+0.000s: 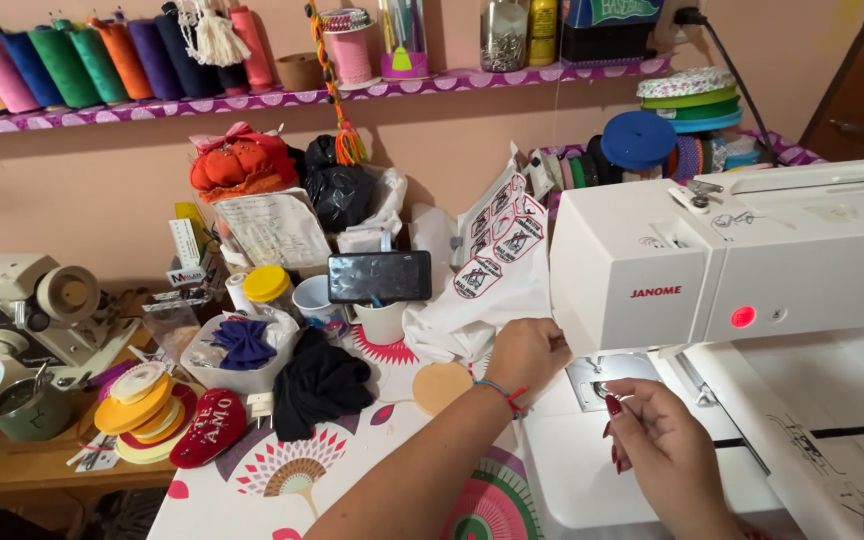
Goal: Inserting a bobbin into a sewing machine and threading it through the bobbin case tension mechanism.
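The person sits at a desk [252, 495] with a bright flower-print cover. A big white sewing machine [712, 270] stands on the right side. A small red light glows on its front.

The left hand [527, 352] reaches to the machine's left end, just under its head. The fingers are curled in and hidden behind the hand, so it is hard to tell if they hold anything. A thin blue and red bracelet [500, 393] goes around that wrist. The hand is touching or right beside a bunched white cloth [472, 300] with red and black round patches on it.

The right hand [657, 440] is low in front of the needle area. Its fingers are pinched together, with dark red nails, as if holding something very thin. What it holds is too small to see. The fingertips are just beside the shiny metal plate [592, 375] on the machine bed.

Left of the cloth lie a round tan disc [440, 385], a black bunch of fabric [317, 385] and a red pouch [207, 428]. A stack of yellow and white tape rolls [137, 405] sits near the desk's edge. A dark phone [379, 276] stands in a white cup [382, 320]. On the wall, a purple shelf [252, 100] holds many big thread cones [82, 60] in lots of colours.
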